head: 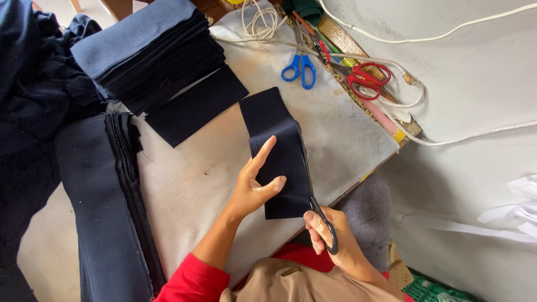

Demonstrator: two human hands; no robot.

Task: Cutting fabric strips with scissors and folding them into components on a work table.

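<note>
My left hand (254,184) pinches a folded strip of dark navy fabric (277,145), index finger stretched along it and thumb pressed on its face. My right hand (330,237) grips black-handled scissors (321,215), whose blades run up along the right edge of the strip. The fabric's far end rests on the white table (196,184). Both arms wear red sleeves.
A stack of navy fabric pieces (151,50) lies at the far left, and a longer pile (106,201) runs down the left side. Blue-handled scissors (299,68), red-handled scissors (366,81) and white cord (263,22) lie at the table's far edge. The table's right edge drops off beside a grey wall.
</note>
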